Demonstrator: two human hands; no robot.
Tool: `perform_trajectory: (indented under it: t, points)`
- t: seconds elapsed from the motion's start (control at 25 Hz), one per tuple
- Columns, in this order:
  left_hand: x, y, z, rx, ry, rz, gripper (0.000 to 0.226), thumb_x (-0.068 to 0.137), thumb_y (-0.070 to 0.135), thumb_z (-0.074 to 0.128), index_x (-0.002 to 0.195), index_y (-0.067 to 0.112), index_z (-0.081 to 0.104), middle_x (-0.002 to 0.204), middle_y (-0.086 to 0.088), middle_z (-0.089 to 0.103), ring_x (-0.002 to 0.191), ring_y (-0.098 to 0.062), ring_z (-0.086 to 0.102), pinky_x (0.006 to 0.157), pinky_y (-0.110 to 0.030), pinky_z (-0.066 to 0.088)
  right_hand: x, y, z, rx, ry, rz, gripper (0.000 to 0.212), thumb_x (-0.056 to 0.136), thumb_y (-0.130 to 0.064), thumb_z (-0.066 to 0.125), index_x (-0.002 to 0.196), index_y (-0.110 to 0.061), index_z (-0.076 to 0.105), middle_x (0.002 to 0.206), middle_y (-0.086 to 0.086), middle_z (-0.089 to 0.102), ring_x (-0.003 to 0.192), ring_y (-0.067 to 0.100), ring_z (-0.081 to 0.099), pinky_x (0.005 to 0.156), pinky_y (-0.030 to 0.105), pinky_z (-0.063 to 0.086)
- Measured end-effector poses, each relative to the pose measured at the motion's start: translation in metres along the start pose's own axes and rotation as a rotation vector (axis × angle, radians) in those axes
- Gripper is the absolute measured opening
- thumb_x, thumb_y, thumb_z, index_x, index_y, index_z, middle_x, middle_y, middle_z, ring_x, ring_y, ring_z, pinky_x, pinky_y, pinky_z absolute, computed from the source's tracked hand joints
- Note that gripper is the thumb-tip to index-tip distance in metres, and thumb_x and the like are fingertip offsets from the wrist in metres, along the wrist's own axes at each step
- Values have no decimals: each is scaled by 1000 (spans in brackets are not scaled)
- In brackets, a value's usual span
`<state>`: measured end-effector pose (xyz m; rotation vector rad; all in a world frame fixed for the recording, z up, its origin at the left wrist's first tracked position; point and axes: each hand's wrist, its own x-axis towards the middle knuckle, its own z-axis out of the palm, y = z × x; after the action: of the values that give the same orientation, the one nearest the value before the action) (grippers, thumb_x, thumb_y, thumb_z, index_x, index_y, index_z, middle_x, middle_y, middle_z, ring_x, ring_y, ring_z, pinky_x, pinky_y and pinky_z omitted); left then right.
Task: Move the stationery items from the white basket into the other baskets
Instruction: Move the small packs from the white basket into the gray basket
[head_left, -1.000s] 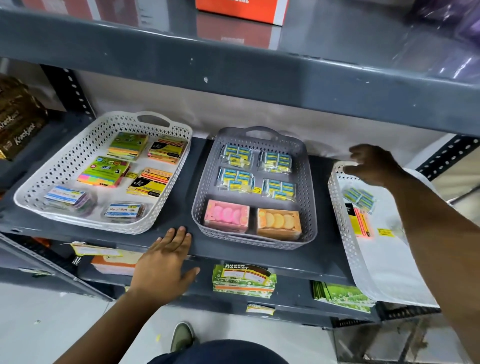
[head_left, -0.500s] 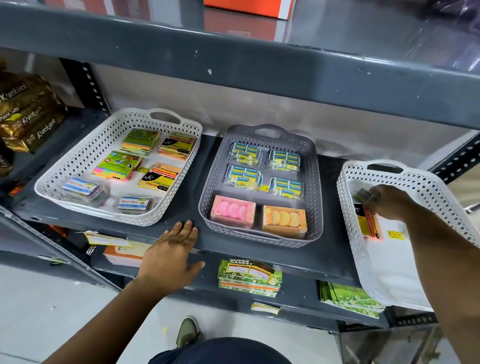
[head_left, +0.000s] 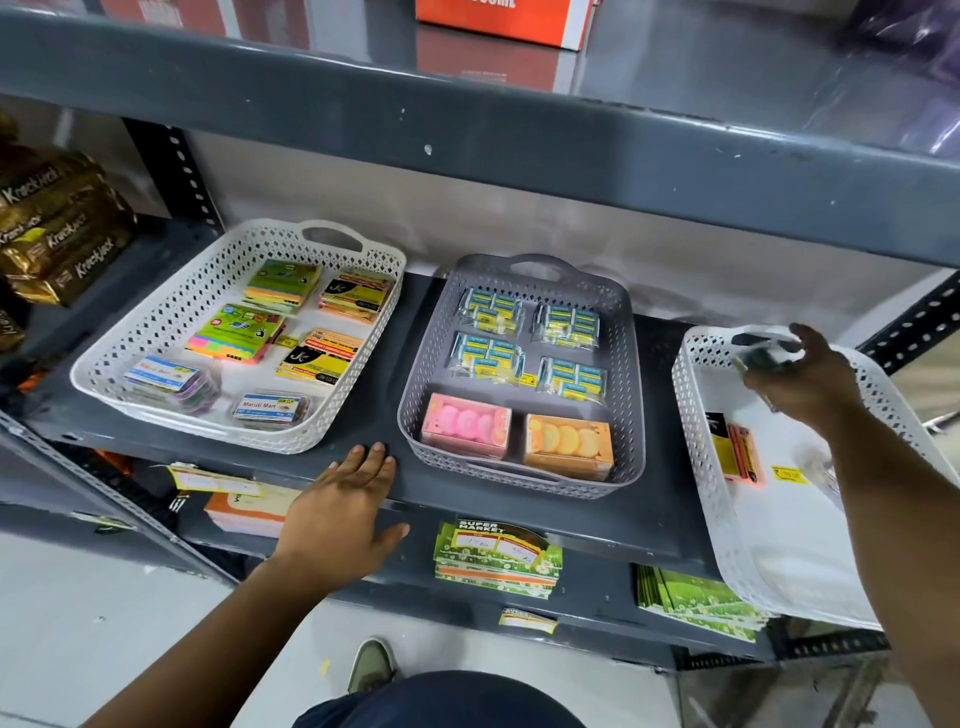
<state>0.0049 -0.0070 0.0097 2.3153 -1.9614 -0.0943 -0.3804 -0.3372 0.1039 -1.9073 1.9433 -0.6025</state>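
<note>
Over the white basket (head_left: 717, 467) at far right, the right hand (head_left: 802, 379) pinches a blurred packet (head_left: 763, 356); the grey basket (head_left: 631, 374) lies leftward. The left hand (head_left: 340, 512) rests spread on the shelf (head_left: 395, 332).

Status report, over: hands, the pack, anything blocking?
Right hand holding small pack above right white basket. Left hand flat on shelf edge. Grey basket path clear.
</note>
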Motion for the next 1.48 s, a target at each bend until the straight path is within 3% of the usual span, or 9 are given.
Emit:
perform_trajectory:
  t: [0.12, 0.32, 0.48, 0.72, 0.88, 1.16, 1.24, 1.36, 1.48]
  points:
    - [0, 0, 0, -2, -1, -1, 75, 65, 52, 61, 123, 4, 56, 130, -16, 55, 118, -35, 51, 90, -49, 45, 1, -15, -4, 279, 33, 78, 74, 50, -34, 81, 118, -34, 54, 119, 13, 62, 106, 34, 62, 87, 40, 53]
    - [-1, 1, 0, 6, -5, 2, 76, 67, 53, 59, 125, 4, 54, 132, -16, 53, 121, -34, 49, 93, -48, 43, -4, -48, -13, 508, 23, 147, 51, 54, -32, 87, 93, -9, 64, 75, 5, 58, 63, 21, 56, 42, 18, 41]
    - [0, 0, 2, 11, 3, 3, 77, 68, 55, 57, 127, 5, 52, 134, -15, 51, 123, -32, 46, 96, -46, 40, -11, -77, -14, 750, -50, 237, 26, 70, -32, 78, 83, -18, 60, 74, -1, 56, 69, 13, 53, 56, 27, 36]
    - [-1, -1, 2, 1, -1, 8, 80, 74, 57, 51, 136, 9, 40, 145, -11, 38, 133, -28, 33, 105, -42, 30, -29, -121, 0, 864, -385, 248, 10, 87, -13, 57, 78, -17, 56, 58, 0, 66, 60, 13, 55, 40, 14, 46]
    - [-1, -1, 2, -8, -15, 10, 80, 76, 56, 53, 139, 10, 35, 148, -9, 32, 136, -27, 27, 107, -41, 26, -45, -143, 24, 746, -500, 201, 38, 87, 3, 56, 112, -21, 44, 87, 6, 64, 69, 21, 64, 51, 25, 57]
    - [-1, -1, 0, -23, -16, 11, 80, 73, 55, 54, 136, 8, 41, 145, -12, 38, 133, -29, 33, 104, -44, 32, -51, -161, 82, 381, -569, 210, 43, 87, 4, 53, 129, -2, 45, 121, 18, 57, 82, 27, 70, 47, 26, 58]
    - [-1, -1, 0, -22, -16, 10, 79, 71, 54, 55, 134, 7, 44, 143, -13, 40, 131, -30, 36, 103, -45, 34, -55, -165, 92, 231, -531, 179, 34, 86, 6, 54, 119, 3, 50, 111, 14, 62, 76, 23, 70, 41, 24, 55]
    - [-1, -2, 2, -27, -14, 9, 78, 68, 53, 57, 129, 5, 50, 137, -16, 48, 125, -34, 43, 98, -48, 39, -62, -168, 93, -302, -486, -15, 10, 77, 5, 64, 69, 2, 59, 73, 15, 67, 48, 17, 61, 43, 21, 46]
    - [-1, -2, 2, -32, -20, 12, 78, 67, 53, 58, 128, 5, 51, 136, -16, 49, 124, -34, 44, 97, -49, 40, -59, -167, 95, -565, -351, -273, 23, 75, 0, 64, 97, 4, 65, 105, 21, 67, 91, 30, 66, 73, 32, 53]
